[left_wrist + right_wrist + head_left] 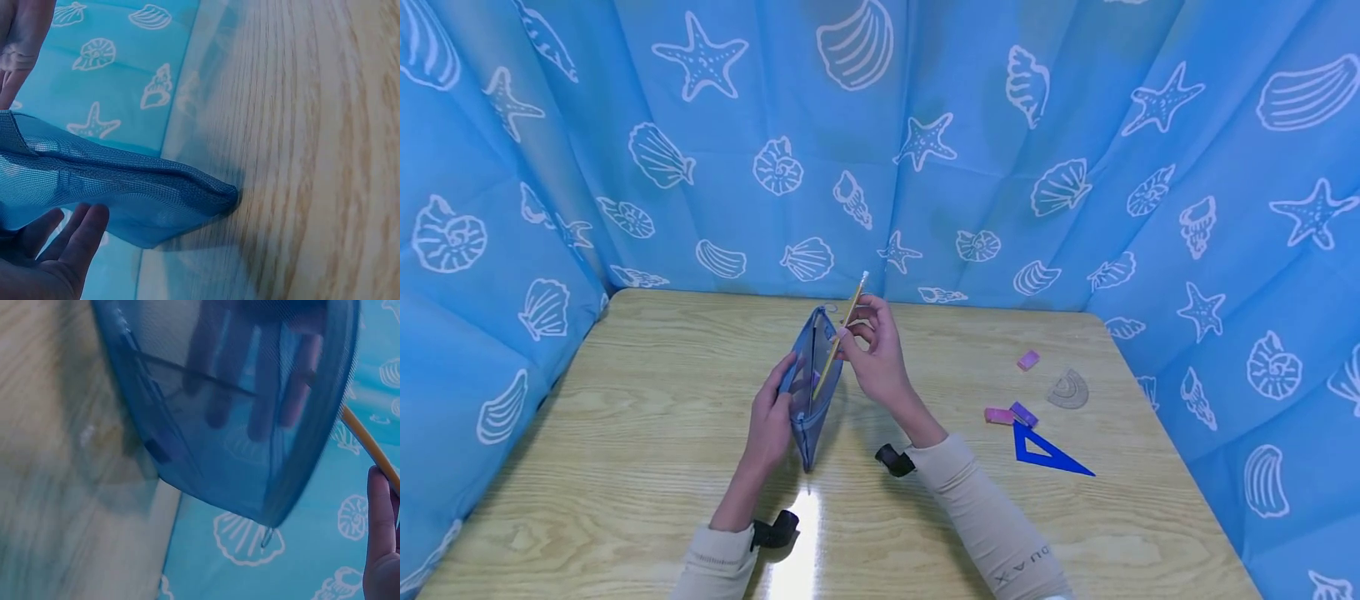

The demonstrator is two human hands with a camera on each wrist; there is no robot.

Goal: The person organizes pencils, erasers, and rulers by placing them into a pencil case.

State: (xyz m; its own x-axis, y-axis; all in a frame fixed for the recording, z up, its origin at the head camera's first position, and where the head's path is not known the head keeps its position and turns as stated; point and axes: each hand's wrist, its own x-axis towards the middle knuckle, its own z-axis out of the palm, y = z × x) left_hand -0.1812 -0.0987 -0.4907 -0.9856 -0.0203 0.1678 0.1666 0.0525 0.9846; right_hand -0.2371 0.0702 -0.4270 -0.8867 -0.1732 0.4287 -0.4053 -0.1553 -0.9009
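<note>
My left hand grips a blue mesh zip pouch by its left side, holding it up over the table with its mouth open. In the right wrist view, fingers of the left hand show through the mesh pouch, which also has a small dark item low inside. A yellow pencil is pinched between the thumb and fingers of my right hand. It slants, eraser end up, its lower part inside the pouch's mouth. The left wrist view shows the pouch's end close over the table.
On the right of the wooden table lie a pink eraser, a clear protractor, another pink eraser, a purple eraser and a blue set square. A blue curtain with shell prints surrounds the table.
</note>
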